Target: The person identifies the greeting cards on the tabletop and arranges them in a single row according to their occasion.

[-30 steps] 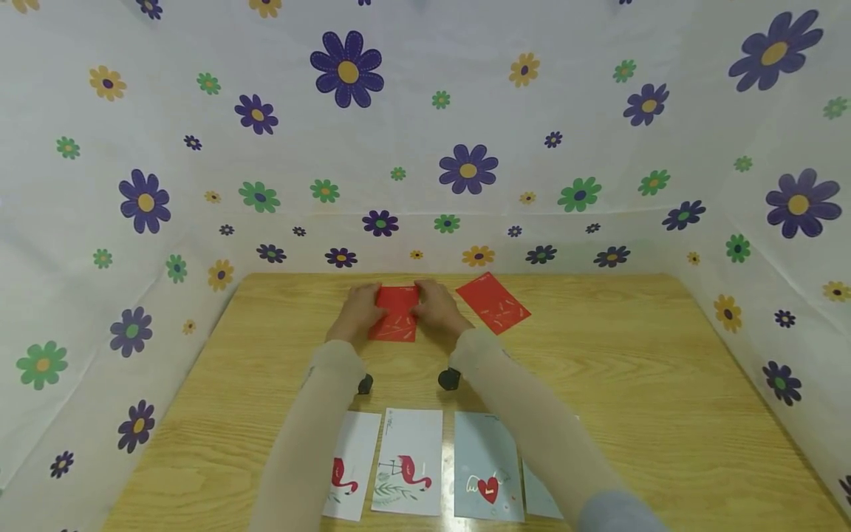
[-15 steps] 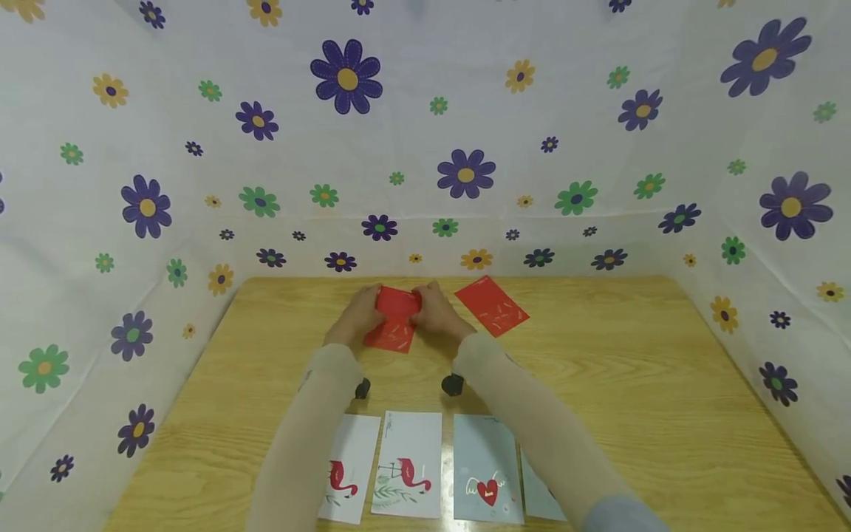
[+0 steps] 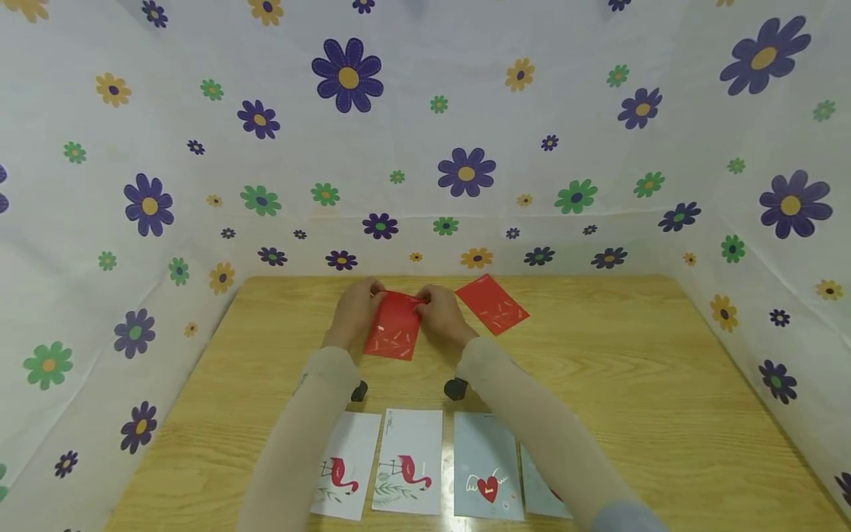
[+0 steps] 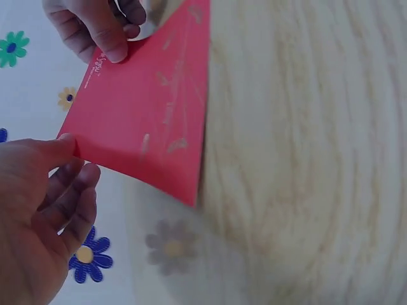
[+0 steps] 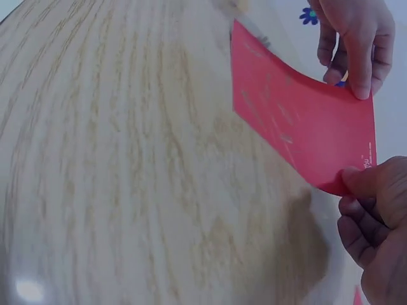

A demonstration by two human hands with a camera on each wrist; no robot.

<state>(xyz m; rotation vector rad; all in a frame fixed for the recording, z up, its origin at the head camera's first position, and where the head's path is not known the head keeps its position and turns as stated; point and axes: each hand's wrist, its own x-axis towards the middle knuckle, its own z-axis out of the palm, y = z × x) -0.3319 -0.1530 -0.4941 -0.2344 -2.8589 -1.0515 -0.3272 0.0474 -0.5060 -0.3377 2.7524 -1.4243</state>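
At the table's far side [image 3: 598, 318], left hand [image 3: 349, 316] opposite right hand [image 3: 445, 316], fingers [image 4: 108, 41] tight on one red card [image 3: 394, 329].

Both arms reach forward and lean in toward each other, the left arm [image 3: 292, 451] and the right arm [image 3: 545, 428]. Pale sleeves [image 3: 335, 366] cover them down to the wrists. The sleeve on the right turns grey-blue low down. The left hand [image 3: 352, 314] and the right hand [image 3: 442, 314] are near each other but not touching. Each one pinches with its thumb and fingers. The left thumb [image 4: 54, 149] points across, and the fingers bend in below it. The right thumb [image 5: 362, 181] sits above its curled fingers too.
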